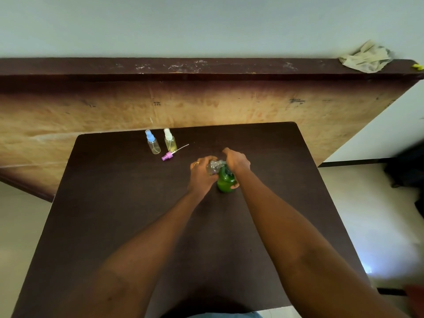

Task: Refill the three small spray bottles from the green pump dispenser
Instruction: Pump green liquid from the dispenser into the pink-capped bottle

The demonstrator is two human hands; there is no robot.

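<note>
Head view: left hand (pixel 200 174) grips a small clear bottle (pixel 212 168) at the spout of the green pump dispenser (pixel 226 184). Right hand (pixel 236 161) curls over its top, thumb on its side.

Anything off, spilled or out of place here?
No spill visible. The pink spray head lies on its side on the table, tube exposed, near the white-capped bottle; likely off the clear bottle the left hand holds at the green dispenser. A crumpled cloth sits on the ledge.

Head view over the table (pixel 103 214)
Looks down and forward from above its near edge, toward the wall (pixel 206 24) beyond.
</note>
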